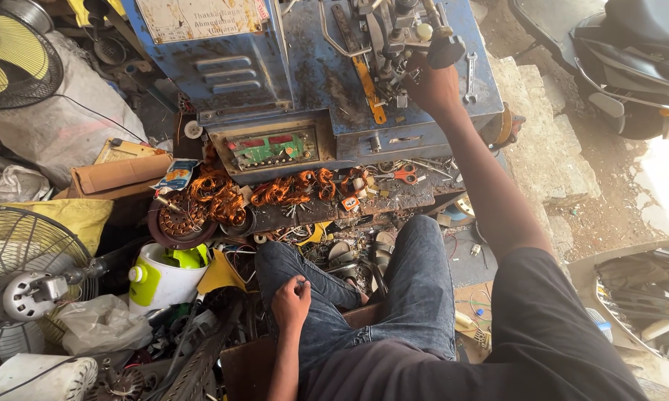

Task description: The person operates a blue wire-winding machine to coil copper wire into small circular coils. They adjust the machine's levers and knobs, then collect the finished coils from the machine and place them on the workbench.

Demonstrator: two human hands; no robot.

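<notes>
The person sits on the ground with bent knees in blue jeans. The right hand [432, 85] reaches far up and forward, fingers curled tight around the round black knob of a crank handle [446, 50]. That handle sticks out from the top of a big blue metal machine [304, 70] with rusty patches, right in front of the person. The left hand [291, 301] is closed in a loose fist and rests on the left knee; I cannot tell if anything is inside it. A silver metal spanner [471, 76] lies on the machine just beside the right hand. Lower down, shiny orange copper wire coils [275, 191] lie on a dark, messy shelf, near small orange-handled scissors [405, 174]. A grey fan with a wire cage [22, 278] stands at the left.
</notes>
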